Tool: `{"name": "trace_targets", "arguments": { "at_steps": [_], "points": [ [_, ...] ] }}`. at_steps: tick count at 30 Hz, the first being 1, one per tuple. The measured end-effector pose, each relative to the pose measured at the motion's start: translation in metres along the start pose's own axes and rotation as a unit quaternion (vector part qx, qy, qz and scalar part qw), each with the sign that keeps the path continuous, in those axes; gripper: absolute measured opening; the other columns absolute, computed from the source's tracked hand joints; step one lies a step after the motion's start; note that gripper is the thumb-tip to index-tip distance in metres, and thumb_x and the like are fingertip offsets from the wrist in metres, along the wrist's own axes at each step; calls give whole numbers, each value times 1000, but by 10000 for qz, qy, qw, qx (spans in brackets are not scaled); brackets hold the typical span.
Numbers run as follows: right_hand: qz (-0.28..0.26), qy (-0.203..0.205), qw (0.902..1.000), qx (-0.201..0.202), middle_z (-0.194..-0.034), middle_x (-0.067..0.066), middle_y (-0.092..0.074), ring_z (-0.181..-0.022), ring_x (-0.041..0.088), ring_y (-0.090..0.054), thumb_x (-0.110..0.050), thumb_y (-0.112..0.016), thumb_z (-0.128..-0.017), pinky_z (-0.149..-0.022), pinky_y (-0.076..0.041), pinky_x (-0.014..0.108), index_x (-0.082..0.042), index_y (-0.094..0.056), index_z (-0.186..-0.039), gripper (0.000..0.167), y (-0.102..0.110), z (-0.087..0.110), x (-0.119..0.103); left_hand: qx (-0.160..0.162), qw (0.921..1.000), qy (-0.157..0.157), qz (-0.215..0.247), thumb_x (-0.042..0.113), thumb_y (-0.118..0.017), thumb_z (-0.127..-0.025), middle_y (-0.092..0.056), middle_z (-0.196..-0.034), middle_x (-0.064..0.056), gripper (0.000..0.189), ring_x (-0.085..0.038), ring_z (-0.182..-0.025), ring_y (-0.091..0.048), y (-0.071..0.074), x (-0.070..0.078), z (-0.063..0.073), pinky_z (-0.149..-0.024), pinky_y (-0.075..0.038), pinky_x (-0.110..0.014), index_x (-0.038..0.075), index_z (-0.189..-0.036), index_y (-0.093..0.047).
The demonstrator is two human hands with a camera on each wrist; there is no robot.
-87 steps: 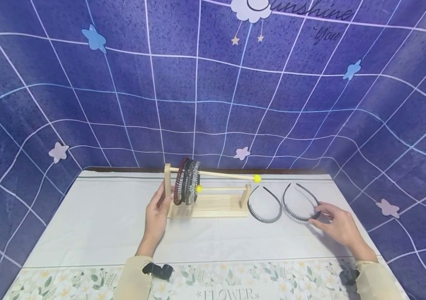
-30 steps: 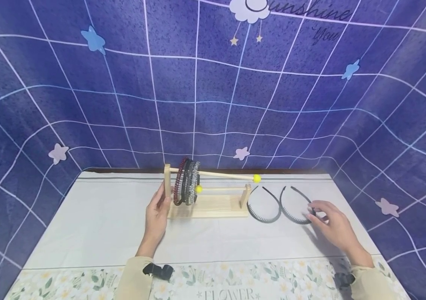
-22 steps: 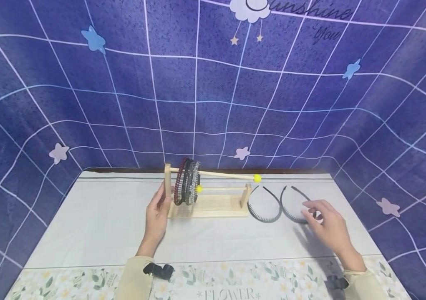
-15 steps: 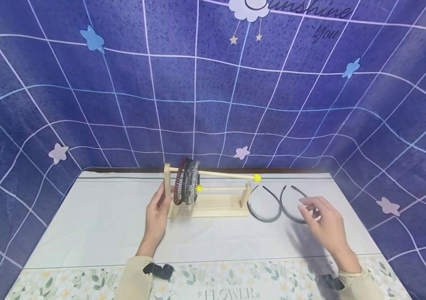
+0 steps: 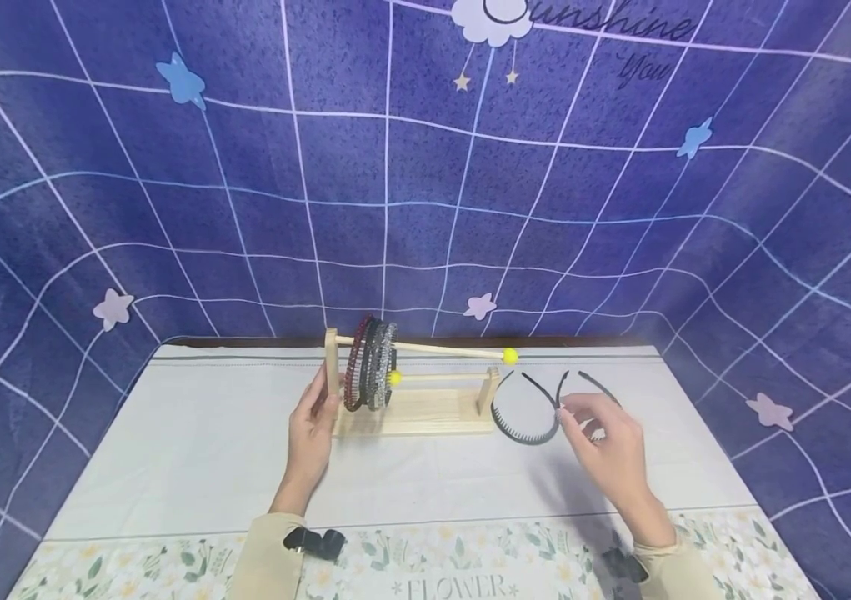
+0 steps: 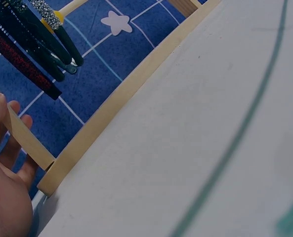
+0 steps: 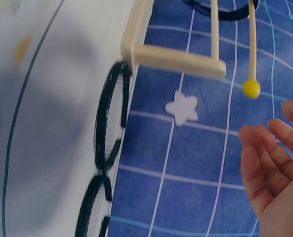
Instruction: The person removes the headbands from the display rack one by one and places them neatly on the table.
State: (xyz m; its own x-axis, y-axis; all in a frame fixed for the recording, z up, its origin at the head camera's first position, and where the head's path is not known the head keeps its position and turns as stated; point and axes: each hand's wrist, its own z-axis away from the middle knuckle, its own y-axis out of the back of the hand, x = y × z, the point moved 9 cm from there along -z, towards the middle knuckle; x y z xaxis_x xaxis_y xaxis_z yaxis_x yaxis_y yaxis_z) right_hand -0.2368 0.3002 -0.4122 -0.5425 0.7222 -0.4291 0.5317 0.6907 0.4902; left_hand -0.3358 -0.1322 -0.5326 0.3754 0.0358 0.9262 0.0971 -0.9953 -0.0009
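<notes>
A wooden headband stand [image 5: 440, 414] has two rods with yellow end balls. Red, black and silvery headbands [image 5: 370, 367] hang bunched near its left post. My left hand [image 5: 311, 433] grips that post, thumb in front and fingers behind; the left wrist view shows the fingers around the upright [image 6: 27, 140]. Two black toothed headbands lie right of the stand, a nearer one [image 5: 526, 438] and an outer one [image 5: 599, 386] partly covered by my right hand [image 5: 608, 442]. That hand hovers over them, fingers loosely bent, with nothing in it in the right wrist view.
A white cloth [image 5: 192, 450] with a flowered front band covers the table. Behind it and at both sides hangs a blue gridded curtain [image 5: 425, 233] with star prints. The upper rod's yellow ball [image 5: 510, 356] juts out past the stand's right post.
The right hand has let go of the outer black headband, which it shifted left beside the other one, and has moved left over the headbands. The left hand keeps its grip on the post.
</notes>
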Motion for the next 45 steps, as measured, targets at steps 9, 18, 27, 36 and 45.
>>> {"name": "trace_targets", "arguments": {
  "at_steps": [9, 18, 27, 36, 45],
  "points": [
    [-434, 164, 9989, 35, -91, 1, -80, -67, 11, -69, 3, -88, -85, -57, -60, 19, -8, -82, -107, 25, -31, -4, -28, -19, 9999, -90, 145, 8, -54, -117, -57, -156, -30, 57, -32, -150, -55, 0, 0, 0, -125, -46, -22, 19, -172, -41],
    [-882, 121, 9957, -245, -90, 0, -79, -68, 10, -70, 3, -87, -87, -53, -59, 18, -8, -81, -105, 22, -59, -6, -49, -10, 9998, -144, 111, 9, -54, -117, -60, -155, -27, 57, -39, -151, -53, 0, -1, 0, -125, -46, -21, 16, -172, -42],
    [-1460, 121, 9889, -262, -87, 2, -77, -65, 11, -68, 6, -90, -84, -49, -60, 25, -7, -80, -103, 25, -81, -7, -68, 15, 9999, -113, 64, 9, -54, -117, -60, -154, -24, 56, -38, -151, -53, 1, -2, -1, -125, -46, -21, 14, -172, -41],
    [-1943, -119, 9799, -446, -91, 2, -78, -66, 11, -69, 1, -90, -88, -51, -62, 28, -11, -81, -109, 25, -103, -10, -85, -18, 9998, -175, 89, 9, -55, -117, -59, -155, -25, 57, -44, -150, -52, -1, 0, -1, -125, -46, -21, 14, -172, -41],
    [-2255, -502, 9702, -728, -97, 6, -79, -67, 12, -70, -4, -90, -91, -55, -64, 26, -7, -81, -117, 27, -132, -16, -95, 31, 9999, -73, 135, 8, -55, -117, -57, -154, -32, 57, -35, -150, -54, 0, -2, -1, -125, -46, -20, 16, -172, -42]
  ]
}}
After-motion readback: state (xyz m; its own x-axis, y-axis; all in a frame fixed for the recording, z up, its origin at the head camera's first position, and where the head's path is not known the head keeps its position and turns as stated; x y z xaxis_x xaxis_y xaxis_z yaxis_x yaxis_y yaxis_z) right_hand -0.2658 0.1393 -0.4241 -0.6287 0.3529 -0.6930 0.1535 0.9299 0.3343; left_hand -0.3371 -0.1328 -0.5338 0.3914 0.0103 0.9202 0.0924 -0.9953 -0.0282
